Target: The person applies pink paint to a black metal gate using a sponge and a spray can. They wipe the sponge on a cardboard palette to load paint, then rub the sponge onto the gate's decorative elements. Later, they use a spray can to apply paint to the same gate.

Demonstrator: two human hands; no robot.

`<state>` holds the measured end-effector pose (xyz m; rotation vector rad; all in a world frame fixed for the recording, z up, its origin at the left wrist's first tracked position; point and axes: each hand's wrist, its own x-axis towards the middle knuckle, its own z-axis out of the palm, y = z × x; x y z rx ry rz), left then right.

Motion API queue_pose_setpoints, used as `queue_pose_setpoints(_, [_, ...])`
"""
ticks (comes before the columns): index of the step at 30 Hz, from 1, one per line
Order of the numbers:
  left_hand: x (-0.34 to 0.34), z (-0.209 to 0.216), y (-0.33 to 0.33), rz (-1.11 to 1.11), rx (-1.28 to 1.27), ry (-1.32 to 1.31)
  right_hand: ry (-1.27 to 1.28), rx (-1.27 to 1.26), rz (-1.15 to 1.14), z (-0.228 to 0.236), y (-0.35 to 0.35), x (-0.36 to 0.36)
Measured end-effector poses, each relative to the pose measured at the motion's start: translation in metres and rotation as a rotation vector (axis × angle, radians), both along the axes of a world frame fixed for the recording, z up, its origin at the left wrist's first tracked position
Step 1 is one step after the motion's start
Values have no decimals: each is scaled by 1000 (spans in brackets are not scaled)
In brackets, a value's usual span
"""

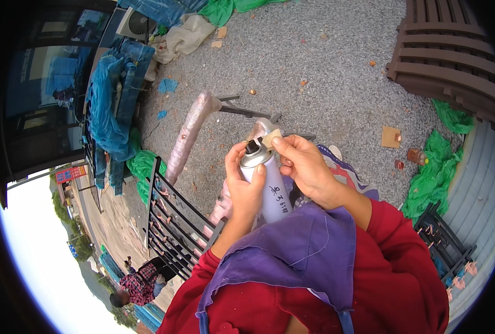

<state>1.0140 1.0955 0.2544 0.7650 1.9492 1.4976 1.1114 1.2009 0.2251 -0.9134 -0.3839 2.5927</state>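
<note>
Through the head camera I watch the spray can [272,200] sit in the middle of the scene, close to the chest, nozzle end pointing away and its pale lilac side with dark handwritten marks facing up. The left hand [244,186] is curled around its upper part, thumb along the near side and fingers around the left, just below the black nozzle [252,147]. The right hand [311,172] pinches a small tan piece [272,138] between thumb and forefinger just to the right of the nozzle; whether the piece touches it I can't tell. The can's lower end is hidden behind the purple apron [292,239]. As for progress, I see no cap over the nozzle, so I judge that part done, and the work looks to me to be at a small handling step around the nozzle, with the piece not yet put down. I see no spray in the air, and I can't tell from here whether anything has been coated, so I take the use of the can itself as left to do. Beyond the hands, to the left, a plastic-wrapped bar [186,136] slants over the gravel [314,72]; nearer on the left stands a black slatted metal frame [175,217]. A brown slatted piece [447,53] is at the far right, well apart from both hands, and another person [139,286] in a checked top is well off to the near left.
</note>
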Motion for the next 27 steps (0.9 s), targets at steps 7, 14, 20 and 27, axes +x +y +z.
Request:
queue_pose_setpoints(7, [4,-2,11,-29,-14,6,14,-30,-6,-4,9,10])
queue_pose_setpoints(14, [18,-5,38,-37,-27,44,34,-32,-17,0,36,25])
queue_pose_setpoints(20, [33,-6,68,-33,-30,65,46,-32,-19,-9,65,39])
queue_pose_setpoints(27, [34,-6,106,-27,-42,36,59,-56,-49,-10,100,41])
